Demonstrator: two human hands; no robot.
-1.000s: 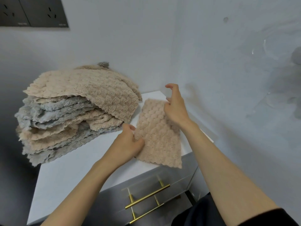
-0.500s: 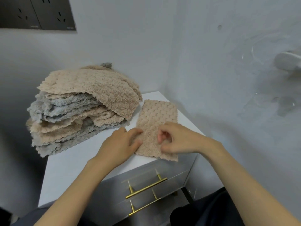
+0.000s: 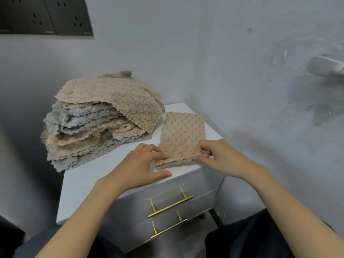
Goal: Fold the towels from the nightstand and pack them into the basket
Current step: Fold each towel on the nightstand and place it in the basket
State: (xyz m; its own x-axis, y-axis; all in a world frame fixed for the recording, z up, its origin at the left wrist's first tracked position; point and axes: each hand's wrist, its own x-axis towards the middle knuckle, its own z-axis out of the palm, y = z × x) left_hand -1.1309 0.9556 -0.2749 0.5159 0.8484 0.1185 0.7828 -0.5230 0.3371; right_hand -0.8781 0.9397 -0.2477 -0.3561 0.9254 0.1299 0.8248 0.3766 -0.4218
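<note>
A folded beige towel (image 3: 181,135) lies flat on the right part of the white nightstand (image 3: 89,181). My left hand (image 3: 143,164) rests on the top with its fingertips on the towel's near left corner. My right hand (image 3: 217,155) pinches the near right corner, where the layers lift slightly. A tall, untidy pile of beige and grey towels (image 3: 98,120) sits on the back left of the nightstand, beside the folded one. No basket is in view.
The nightstand stands in a corner, with walls behind and to the right. Two drawers with gold bar handles (image 3: 170,206) face me. Black wall sockets (image 3: 44,15) are at the upper left. A white fixture (image 3: 325,67) sticks out from the right wall. My knees are below.
My right hand came from the towel's far end to its near right corner. My left hand slid to the near left corner. The towel now lies within the nightstand's front edge.
</note>
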